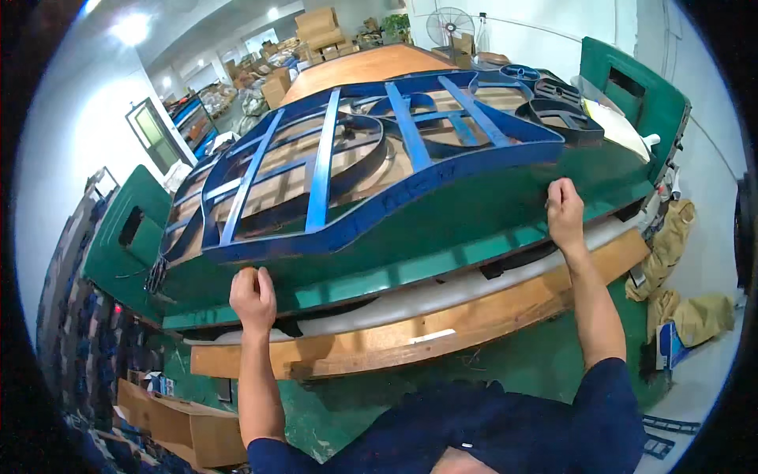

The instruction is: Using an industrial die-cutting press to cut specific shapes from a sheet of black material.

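In front of me a large blue metal frame (pixel 320 170), built of tall curved strips and cross bars like a cutting die, lies on a brown board over a green machine bed (pixel 410 225). My left hand (pixel 253 299) is closed in a fist just below the frame's near left corner. Further right, my right hand (pixel 565 213) is also closed, by the bed's front edge beneath the frame's right end. Both arms reach forward, spread wide. Whatever the fingers may grip is hidden. Smaller dark metal frames (pixel 562 118) sit beyond the big frame's right end.
Green end housings (pixel 126 237) (pixel 632 99) stand at both sides. A wooden beam (pixel 426 332) and a white roll (pixel 410 308) run below the bed. A cardboard box (pixel 181 426) is at lower left, tan cloth (pixel 667 253) at right. Behind are an orange-brown tabletop (pixel 367 67) and a fan (pixel 450 28).
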`<state>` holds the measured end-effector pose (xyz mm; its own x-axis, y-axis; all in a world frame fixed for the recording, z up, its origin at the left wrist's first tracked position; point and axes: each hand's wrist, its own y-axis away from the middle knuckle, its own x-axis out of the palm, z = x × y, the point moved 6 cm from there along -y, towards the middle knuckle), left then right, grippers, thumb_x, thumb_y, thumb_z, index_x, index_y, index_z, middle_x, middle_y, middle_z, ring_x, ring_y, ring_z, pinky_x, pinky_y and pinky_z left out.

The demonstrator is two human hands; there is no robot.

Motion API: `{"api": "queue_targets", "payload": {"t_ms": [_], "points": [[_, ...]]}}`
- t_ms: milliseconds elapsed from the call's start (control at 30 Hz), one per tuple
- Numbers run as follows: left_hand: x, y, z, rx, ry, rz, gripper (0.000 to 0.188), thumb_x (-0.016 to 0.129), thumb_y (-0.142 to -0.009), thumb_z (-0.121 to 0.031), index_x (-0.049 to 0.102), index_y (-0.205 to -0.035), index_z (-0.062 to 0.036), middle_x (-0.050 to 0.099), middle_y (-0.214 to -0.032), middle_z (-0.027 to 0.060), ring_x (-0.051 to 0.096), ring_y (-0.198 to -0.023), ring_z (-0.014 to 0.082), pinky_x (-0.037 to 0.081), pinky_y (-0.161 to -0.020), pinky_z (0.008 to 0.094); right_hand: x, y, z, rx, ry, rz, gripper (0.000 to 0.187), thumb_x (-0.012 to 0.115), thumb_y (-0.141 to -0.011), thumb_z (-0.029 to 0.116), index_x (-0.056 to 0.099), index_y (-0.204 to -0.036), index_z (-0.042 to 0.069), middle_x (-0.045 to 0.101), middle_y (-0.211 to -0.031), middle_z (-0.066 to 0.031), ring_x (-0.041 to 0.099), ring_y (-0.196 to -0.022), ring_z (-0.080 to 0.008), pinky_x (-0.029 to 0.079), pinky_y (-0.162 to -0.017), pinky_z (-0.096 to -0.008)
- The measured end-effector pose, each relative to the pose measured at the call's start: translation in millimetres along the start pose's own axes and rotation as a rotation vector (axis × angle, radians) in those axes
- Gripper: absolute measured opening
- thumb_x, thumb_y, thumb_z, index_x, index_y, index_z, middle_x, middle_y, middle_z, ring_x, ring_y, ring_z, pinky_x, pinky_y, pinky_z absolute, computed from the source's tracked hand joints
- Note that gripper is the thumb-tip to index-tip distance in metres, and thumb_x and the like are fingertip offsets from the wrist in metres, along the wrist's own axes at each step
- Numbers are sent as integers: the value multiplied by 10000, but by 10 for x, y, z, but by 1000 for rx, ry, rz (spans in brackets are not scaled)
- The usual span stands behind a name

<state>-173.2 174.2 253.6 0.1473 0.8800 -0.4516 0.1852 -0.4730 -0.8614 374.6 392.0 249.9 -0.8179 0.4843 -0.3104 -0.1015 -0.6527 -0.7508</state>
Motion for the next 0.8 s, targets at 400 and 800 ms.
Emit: {"api": "queue_targets", "payload": {"t_ms": [400, 800], "points": [[10, 14, -186, -208, 59, 141, 169, 706, -855, -90, 611, -727, -32, 619, -686, 122, 618, -635, 298, 477, -597, 392, -197, -44, -139, 193, -351, 280, 173, 567, -1003, 121, 600, -858, 33, 513, -672, 41, 443, -609, -31, 371, -530, -239], [-104, 1398, -410, -243, 32, 280, 177, 707, -819, -187, 673, -703, -57, 648, -710, 140, 616, -700, 354, 479, -673, 474, -2, 1291, 845, -30, -97, 628, 106, 673, -877, 126, 686, -891, 22, 665, -810, -150, 649, -756, -331, 518, -664, -412]]}}
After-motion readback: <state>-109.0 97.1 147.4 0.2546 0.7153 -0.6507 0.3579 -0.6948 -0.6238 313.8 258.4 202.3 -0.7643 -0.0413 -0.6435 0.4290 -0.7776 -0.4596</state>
